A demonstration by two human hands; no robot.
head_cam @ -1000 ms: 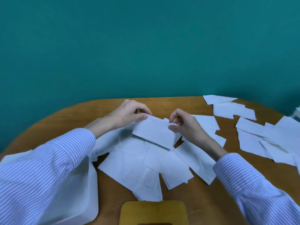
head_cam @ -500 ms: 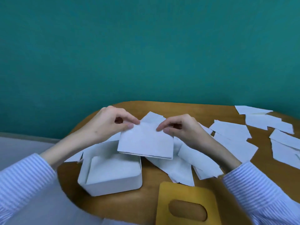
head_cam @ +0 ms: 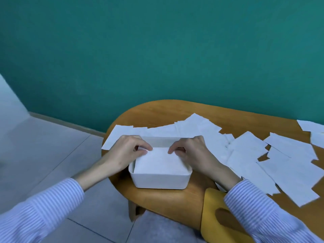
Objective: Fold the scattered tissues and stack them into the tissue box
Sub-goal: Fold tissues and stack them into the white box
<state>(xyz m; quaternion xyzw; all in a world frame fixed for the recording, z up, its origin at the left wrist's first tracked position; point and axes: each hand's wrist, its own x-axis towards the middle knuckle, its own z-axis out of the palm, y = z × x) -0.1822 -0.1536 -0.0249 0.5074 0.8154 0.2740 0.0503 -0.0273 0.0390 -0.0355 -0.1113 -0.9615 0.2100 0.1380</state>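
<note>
White folded tissue point(head_cam: 160, 163) lies on top inside the box point(head_cam: 160, 180), which sits at the tabletop's point(head_cam: 157, 200) left end. The left hand point(head_cam: 127, 151) and right hand point(head_cam: 192, 151) each pinch the tissue's far edge with curled fingers. Loose tissues point(head_cam: 273, 165) lie spread across the tabletop to the right; a yellow lid point(head_cam: 213, 216) lies at the near edge

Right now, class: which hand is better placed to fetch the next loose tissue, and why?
Right hand: the loose tissues lie spread just beside it. The left hand is at the tissue box's far side, near the table's end.
</note>
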